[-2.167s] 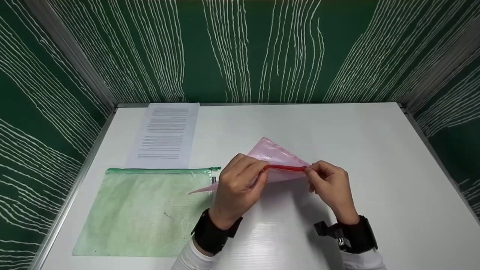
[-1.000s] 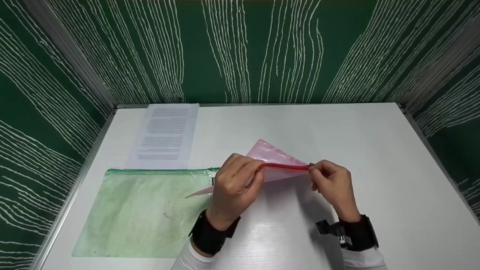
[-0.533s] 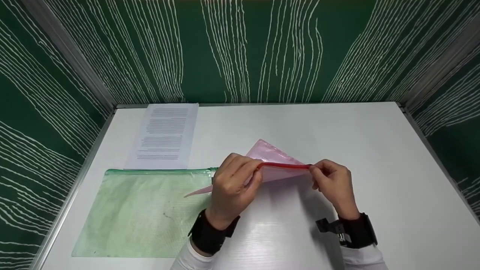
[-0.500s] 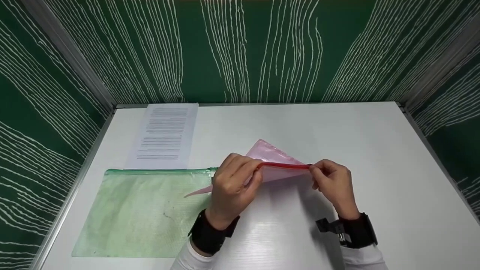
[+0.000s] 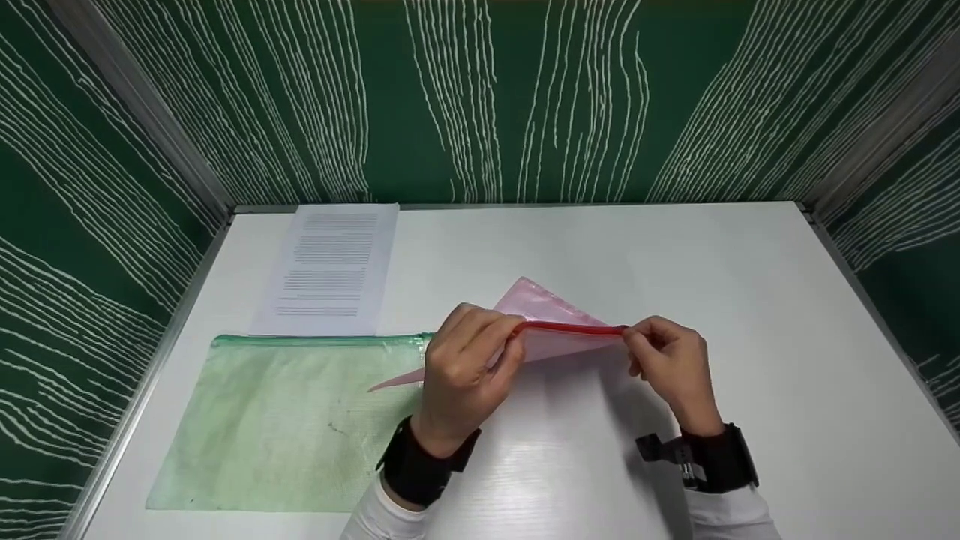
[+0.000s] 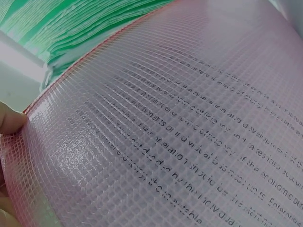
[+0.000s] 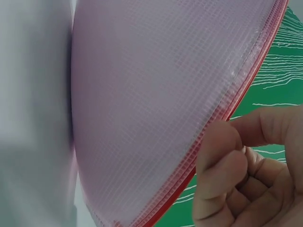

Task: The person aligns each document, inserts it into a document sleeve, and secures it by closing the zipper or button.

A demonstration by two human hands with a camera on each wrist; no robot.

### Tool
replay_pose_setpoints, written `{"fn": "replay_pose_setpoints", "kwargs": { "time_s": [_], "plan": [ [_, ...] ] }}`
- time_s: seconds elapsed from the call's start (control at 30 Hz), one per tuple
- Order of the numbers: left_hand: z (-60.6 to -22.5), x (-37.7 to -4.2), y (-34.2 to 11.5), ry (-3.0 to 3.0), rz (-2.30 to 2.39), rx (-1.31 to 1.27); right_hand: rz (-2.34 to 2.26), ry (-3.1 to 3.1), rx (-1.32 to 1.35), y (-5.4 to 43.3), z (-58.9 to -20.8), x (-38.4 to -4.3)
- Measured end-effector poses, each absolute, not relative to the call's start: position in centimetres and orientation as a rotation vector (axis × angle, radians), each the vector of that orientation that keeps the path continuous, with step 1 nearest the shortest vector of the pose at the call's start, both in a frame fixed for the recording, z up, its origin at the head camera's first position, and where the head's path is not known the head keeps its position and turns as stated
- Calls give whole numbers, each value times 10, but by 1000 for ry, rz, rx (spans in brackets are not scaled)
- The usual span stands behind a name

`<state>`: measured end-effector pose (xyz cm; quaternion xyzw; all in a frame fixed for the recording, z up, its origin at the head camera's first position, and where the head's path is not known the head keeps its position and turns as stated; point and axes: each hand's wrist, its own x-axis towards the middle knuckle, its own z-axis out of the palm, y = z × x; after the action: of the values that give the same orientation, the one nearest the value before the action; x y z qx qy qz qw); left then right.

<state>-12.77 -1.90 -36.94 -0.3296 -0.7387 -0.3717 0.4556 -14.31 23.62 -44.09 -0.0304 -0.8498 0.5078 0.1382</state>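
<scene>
A pink mesh zipper pouch (image 5: 536, 304) is held up above the table, its red zipper edge (image 5: 574, 328) stretched between both hands. My left hand (image 5: 471, 367) pinches that edge at its left part; a pink corner sticks out beyond the wrist side. At the right, my right hand (image 5: 671, 367) pinches the edge between thumb and forefinger, hiding the zipper slider. In the right wrist view, the right fingers (image 7: 220, 142) grip the red border closely. Printed text shows through the pink mesh (image 6: 156, 127) in the left wrist view.
A green mesh zipper pouch (image 5: 285, 427) lies flat on the white table (image 5: 750, 285) at the left, partly under the left hand's side. Behind it lies a printed sheet (image 5: 330, 262). Green walls with white lines (image 5: 690, 97) enclose the table.
My right hand has moved a little to the right along the red edge, and my left hand slightly left. The red stretch between them is longer. The green pouch and sheet stay put.
</scene>
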Motion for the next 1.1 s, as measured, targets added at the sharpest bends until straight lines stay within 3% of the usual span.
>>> {"fn": "replay_pose_setpoints", "kwargs": {
  "time_s": [1.1],
  "plan": [
    [-366,-127,-23,-1757,-947,-783,1405,-2489,-150,244,-444,-144]
  ]
}}
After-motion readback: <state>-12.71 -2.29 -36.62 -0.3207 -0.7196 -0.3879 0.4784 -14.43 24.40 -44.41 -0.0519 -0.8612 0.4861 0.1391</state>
